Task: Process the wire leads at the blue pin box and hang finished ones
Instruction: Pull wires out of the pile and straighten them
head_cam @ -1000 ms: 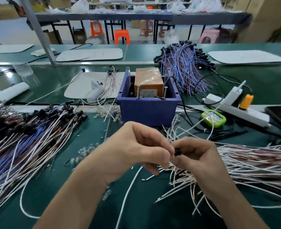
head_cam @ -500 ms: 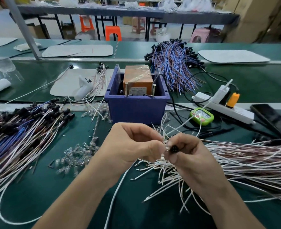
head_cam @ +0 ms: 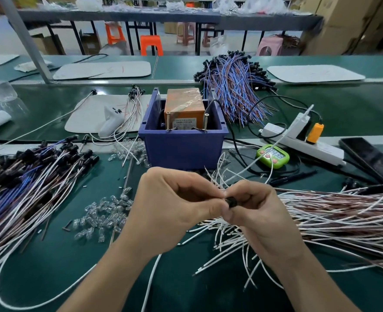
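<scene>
Both hands meet above the green table. The right hand pinches a small black cap between thumb and forefinger, other fingers curled. The left hand pinches the cap's other end, fingertips pressed together. Under the right hand lies a heap of white wire leads; clear bulbs lie left. Beyond stands the blue box with 2 upright screws at its front rim.
</scene>
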The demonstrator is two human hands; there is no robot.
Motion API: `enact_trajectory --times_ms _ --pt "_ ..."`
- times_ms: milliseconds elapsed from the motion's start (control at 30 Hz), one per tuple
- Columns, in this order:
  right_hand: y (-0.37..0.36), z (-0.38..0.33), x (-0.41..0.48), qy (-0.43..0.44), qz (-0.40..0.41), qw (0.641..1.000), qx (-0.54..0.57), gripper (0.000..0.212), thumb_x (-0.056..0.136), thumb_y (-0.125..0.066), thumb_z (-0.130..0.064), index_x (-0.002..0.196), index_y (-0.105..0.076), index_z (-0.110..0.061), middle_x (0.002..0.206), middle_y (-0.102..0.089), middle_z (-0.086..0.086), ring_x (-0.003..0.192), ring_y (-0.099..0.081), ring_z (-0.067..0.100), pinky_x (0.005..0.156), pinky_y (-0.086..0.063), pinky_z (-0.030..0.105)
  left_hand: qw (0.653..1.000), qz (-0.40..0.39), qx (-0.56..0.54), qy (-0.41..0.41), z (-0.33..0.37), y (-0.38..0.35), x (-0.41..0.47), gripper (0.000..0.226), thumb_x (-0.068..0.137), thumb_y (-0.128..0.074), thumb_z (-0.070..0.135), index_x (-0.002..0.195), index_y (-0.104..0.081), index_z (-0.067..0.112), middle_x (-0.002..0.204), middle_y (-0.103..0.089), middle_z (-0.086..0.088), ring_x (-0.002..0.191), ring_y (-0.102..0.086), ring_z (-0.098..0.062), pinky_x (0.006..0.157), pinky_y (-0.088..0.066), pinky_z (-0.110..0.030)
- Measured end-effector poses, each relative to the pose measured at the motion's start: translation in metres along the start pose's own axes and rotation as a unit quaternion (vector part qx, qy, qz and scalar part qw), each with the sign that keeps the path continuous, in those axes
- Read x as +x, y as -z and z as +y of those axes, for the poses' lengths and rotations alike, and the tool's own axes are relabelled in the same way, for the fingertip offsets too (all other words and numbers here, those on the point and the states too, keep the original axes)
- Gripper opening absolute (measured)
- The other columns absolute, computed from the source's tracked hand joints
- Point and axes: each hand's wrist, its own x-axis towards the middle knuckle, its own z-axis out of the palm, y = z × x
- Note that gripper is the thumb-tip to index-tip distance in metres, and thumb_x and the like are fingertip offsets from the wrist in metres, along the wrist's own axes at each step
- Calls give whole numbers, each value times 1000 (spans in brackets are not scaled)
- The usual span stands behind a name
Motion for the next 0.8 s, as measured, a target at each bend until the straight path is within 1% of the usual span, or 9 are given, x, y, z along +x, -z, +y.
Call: enact_trajectory --times_ms 67,200,333,433,533,600,667,733,800 --pt "-1 0 -1 9 20 999 -38 21 62 -85 -5 80 -80 -14 73 -74 6 68 -68 15 65 -56 26 999 19 43 -16 -2 1 -1 17 67 -93 20 78 -83 29 72 -78 7 60 -71 -9 58 -54 -20" --pt "-3 -1 -2 36 50 990 -124 16 66 -87 -10 80 -80 -15 74 -74 8 68 -69 16 64 -57 27 989 37 127 -59 -3 2 -2 23 68 -91 18 85 -82 29 75 -77 18 63 -72 -3 61 -54 -14" --pt "-4 -2 -2 41 69 986 -148 16 66 -86 -8 79 -80 -16 75 -75 10 68 -69 18 66 -59 31 984 54 155 -72 -3 1 -3 30 68 -92 13 89 -81 31 76 -76 22 66 -73 -1 62 -55 -13" --pt "-5 -3 -1 49 72 984 -157 19 68 -86 -3 78 -80 -18 74 -74 10 68 -68 20 66 -59 34 987 64 140 -47 -4 -2 -2 32 68 -93 10 88 -82 32 75 -76 20 64 -74 -2 61 -56 -14" --pt "-4 -5 -3 58 74 979 -183 19 70 -86 -2 79 -80 -18 74 -75 10 67 -68 18 65 -59 31 991 56 123 -8 -6 -5 -2 27 66 -95 11 80 -83 32 69 -76 15 59 -71 -2 56 -53 -13" --pt "-4 -5 -4 61 73 974 -205 18 71 -86 -3 80 -80 -17 74 -74 9 67 -69 18 64 -58 30 993 49 103 27 -9 -6 -1 23 66 -96 13 75 -83 30 66 -75 10 56 -69 -5 54 -52 -16" --pt "-5 -5 -4 52 81 974 -204 17 70 -86 -3 80 -80 -15 74 -75 9 67 -69 19 64 -59 33 996 43 54 63 -11 -6 1 20 66 -95 14 72 -83 28 63 -75 2 54 -69 -10 54 -54 -20" --pt "-6 -5 -3 43 94 975 -195 17 69 -85 -2 81 -80 -14 74 -75 12 67 -70 24 66 -61 38 994 46 -29 96 -14 -6 4 13 63 -93 18 71 -83 21 62 -74 -8 52 -69 -16 54 -56 -23" --pt "-7 -4 -2 43 104 972 -204 17 68 -84 -4 81 -80 -14 74 -75 14 67 -70 34 66 -61 45 990 61 -62 113 -19 -8 5 12 62 -91 19 71 -83 18 62 -73 -12 52 -68 -19 55 -57 -25"
